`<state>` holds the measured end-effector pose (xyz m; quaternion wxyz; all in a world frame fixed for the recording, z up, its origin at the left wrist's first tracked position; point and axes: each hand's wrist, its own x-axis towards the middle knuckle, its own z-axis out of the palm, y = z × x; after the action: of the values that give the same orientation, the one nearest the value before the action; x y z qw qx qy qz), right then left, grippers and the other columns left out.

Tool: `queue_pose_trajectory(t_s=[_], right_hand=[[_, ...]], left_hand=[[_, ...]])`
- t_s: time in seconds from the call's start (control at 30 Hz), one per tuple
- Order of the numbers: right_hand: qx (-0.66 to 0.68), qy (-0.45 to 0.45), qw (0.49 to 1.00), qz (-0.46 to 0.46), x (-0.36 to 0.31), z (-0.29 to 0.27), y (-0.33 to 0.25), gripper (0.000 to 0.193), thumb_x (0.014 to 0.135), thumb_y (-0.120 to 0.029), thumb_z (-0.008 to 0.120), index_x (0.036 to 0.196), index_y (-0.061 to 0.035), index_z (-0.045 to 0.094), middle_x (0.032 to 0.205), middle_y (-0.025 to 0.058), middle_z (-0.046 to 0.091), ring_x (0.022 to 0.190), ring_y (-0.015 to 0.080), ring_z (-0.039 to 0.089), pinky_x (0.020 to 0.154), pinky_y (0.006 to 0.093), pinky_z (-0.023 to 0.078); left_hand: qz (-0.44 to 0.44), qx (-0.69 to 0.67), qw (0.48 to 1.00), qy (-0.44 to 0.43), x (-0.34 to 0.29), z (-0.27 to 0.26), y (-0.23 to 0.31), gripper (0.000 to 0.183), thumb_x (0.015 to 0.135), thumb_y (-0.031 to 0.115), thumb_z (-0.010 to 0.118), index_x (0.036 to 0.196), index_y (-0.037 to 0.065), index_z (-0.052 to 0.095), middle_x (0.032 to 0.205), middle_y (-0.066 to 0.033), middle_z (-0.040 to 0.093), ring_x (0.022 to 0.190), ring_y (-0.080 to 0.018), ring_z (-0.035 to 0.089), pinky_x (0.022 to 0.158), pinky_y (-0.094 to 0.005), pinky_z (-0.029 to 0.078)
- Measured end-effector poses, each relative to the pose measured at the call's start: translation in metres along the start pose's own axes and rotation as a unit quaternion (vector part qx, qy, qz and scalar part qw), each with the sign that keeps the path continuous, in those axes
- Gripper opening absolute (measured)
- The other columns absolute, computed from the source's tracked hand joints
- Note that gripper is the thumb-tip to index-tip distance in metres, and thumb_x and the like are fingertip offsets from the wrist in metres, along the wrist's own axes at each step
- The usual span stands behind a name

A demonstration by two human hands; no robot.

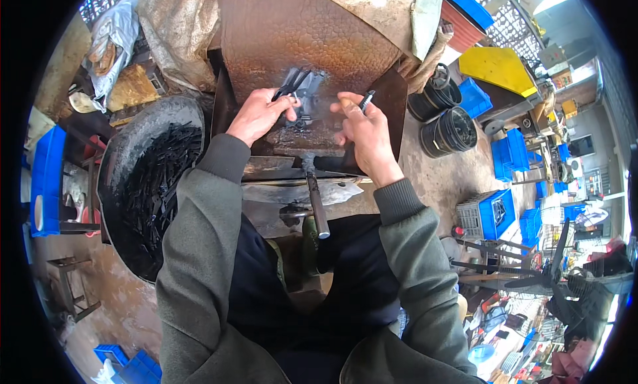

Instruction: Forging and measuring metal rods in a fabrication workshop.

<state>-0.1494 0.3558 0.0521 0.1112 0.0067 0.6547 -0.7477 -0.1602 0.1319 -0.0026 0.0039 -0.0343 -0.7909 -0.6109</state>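
Several narrow dark metal strips (290, 87) stick out between the thumb and fingers of my left hand (260, 115), which is closed on them. Held in my right hand (367, 135) is a short dark strip-like piece (367, 99), its end pointing up and away; its exact kind is unclear. Between the hands, a grey, worn metal spot (308, 95) shows on the brown, crusted work surface. A round metal bar (317, 201) juts toward me below it. To my left stands a large basin (111, 178) holding a heap of black strips (159, 185).
Brown metal side plates (389, 101) flank the work surface. Dark buckets (449, 133) stand on the floor at the right, near blue crates (510, 155) and a grey crate (473, 219). A black fan (551, 274) is at the far right. Sacking (178, 32) hangs at the upper left.
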Motion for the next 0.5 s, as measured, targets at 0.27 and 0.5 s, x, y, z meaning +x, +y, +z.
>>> queue_pose_trajectory(t_s=[0.27, 0.5], right_hand=[[0.035, -0.04, 0.998, -0.031, -0.002, 0.017, -0.002, 0.022, 0.1, -0.017, 0.06, 0.117, -0.0029, 0.061, 0.076, 0.0005, 0.059, 0.052, 0.0044, 0.036, 0.048, 0.0257, 0.036], [0.0, -0.01, 1.0, -0.02, -0.003, 0.004, 0.001, 0.018, 0.1, -0.018, 0.059, 0.109, -0.0031, 0.065, 0.071, -0.0039, 0.048, 0.052, 0.0046, 0.034, 0.048, 0.0265, 0.035]], left_hand=[[-0.093, -0.187, 0.974, -0.088, -0.023, 0.02, 0.05, 0.026, 0.096, 0.026, 0.059, 0.105, 0.003, 0.069, 0.083, -0.0006, 0.067, 0.052, -0.0035, 0.038, 0.047, -0.0242, 0.029], [-0.112, -0.143, 0.983, 0.01, -0.008, 0.002, 0.02, 0.027, 0.094, 0.023, 0.059, 0.101, -0.001, 0.067, 0.083, -0.0015, 0.065, 0.053, -0.0066, 0.04, 0.047, -0.0265, 0.032]])
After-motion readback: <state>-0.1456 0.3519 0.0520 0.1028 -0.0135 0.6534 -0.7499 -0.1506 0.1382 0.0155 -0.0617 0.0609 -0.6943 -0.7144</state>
